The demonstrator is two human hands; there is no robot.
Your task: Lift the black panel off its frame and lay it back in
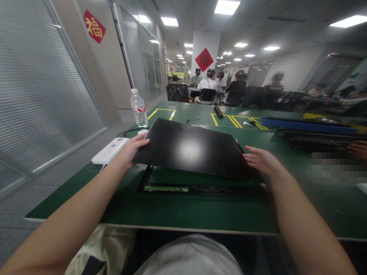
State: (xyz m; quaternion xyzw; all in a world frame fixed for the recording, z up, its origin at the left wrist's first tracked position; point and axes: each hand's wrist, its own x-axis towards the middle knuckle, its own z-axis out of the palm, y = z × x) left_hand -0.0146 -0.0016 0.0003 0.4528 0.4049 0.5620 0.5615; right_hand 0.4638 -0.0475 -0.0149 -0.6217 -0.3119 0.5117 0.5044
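Black panel (183, 147) is held by left fingers (142, 143); right fingers (251, 156) at opposite edge, grip unclear. Should be kept unflexed, edge-supported above frame (218, 190) near counter's (186, 214) front edge.

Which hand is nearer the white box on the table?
The left hand, at the left edge of the black panel, beside the white box; the right hand is at the opposite edge.

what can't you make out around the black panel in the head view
In the head view:
Black panel: underside faces away from the camera
Left hand: some fingers hidden beneath the panel
Black frame: mostly covered by the panel
Green circuit strip: markings too small
Co-worker's hand: cut off by the right edge
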